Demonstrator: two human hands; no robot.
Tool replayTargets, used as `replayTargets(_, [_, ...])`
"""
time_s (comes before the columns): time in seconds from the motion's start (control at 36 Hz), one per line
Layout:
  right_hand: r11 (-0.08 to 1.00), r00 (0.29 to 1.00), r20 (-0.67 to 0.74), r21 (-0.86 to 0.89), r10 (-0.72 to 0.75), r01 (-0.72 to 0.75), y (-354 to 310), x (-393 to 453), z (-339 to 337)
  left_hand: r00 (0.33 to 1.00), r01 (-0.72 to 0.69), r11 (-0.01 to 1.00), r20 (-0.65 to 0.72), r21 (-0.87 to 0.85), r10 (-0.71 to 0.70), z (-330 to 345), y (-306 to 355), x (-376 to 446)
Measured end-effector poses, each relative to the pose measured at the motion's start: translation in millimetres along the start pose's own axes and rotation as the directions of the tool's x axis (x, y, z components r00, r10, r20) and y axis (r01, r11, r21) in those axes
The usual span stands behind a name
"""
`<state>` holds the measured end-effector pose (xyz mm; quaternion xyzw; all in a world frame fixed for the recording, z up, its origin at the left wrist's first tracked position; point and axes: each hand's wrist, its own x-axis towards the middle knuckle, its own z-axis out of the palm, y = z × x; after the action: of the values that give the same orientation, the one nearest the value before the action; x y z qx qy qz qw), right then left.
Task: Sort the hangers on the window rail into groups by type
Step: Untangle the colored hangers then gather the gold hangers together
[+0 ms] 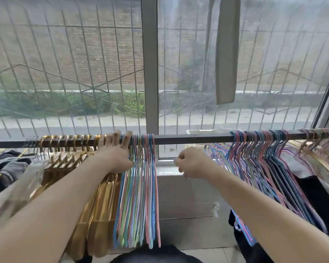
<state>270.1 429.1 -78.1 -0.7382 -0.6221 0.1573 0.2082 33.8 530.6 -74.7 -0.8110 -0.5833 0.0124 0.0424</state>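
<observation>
A: Biggest first. Your dark metal window rail [190,139] runs across the frame at mid height, in front of the barred window with its grey centre post [150,63].

B: Hanger groups?

A: Three types visible. Shiny gold metal hangers [95,196] hang lower left, hooks on the rail's left stretch. Just right of them, touching, is a tight bunch of thin pastel wire hangers in blue, green and pink [139,196], bottom centre. Another, looser mass of the same thin coloured wire hangers [264,168] fills the right side, with rose-gold hangers [315,147] at the far right edge. The rail between the two pastel groups is bare.

B: Hands?

A: Your left hand [118,150] is at the rail left of centre, fingers straight and spread over the hooks where gold meets pastel, thumb pressing the pastel necks. Your right hand [192,162] is below the rail, centre frame, fingers curled. Blurred, so can't tell if it pinches anything.

B: Extras?

A: Pale cloth strip [226,54] hanging upper right; dark clothes [6,168] far left.
</observation>
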Motion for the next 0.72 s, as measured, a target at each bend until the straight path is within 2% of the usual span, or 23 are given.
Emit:
replayTargets(0.11, [0.998,0.997,0.049,0.046,-0.053,0.051,-20.6,6.1,36.9,1.0,-0.007,1.0,0.018,-0.018,0.007,-2.4,-1.0,-2.1])
replayTargets(0.17, [0.985,0.991,0.124,0.168,-0.056,0.034,-25.4,12.3,53.5,1.0,0.003,1.0,0.025,-0.017,-0.003,-1.9,-3.8,-2.7])
replayTargets(0.28, [0.876,0.978,0.205,0.467,0.023,-0.119,-24.3,23.2,75.9,1.0,-0.005,1.0,0.02,-0.002,0.005,-2.2,-4.3,-2.4])
replayTargets(0.36, [0.78,0.975,0.206,0.594,0.089,-0.197,-19.3,27.7,83.5,1.0,-0.015,1.0,0.015,0.0,0.015,-4.2,-2.5,-1.0])
replayTargets(0.44, [0.748,0.974,0.205,0.632,0.091,-0.203,-17.4,22.3,88.3,1.0,-0.022,1.0,-0.007,-0.005,0.022,-1.7,-4.4,-1.2])
replayTargets(0.61, [0.723,0.99,0.093,0.677,0.106,-0.141,-12.2,0.4,87.0,0.999,-0.031,1.0,-0.029,-0.001,0.031,2.8,-6.1,-1.0])
replayTargets(0.72, [0.643,0.988,0.119,0.751,0.097,-0.154,1.9,-18.1,91.6,0.998,-0.037,0.999,-0.042,-0.002,0.037,3.9,-7.0,-0.6])
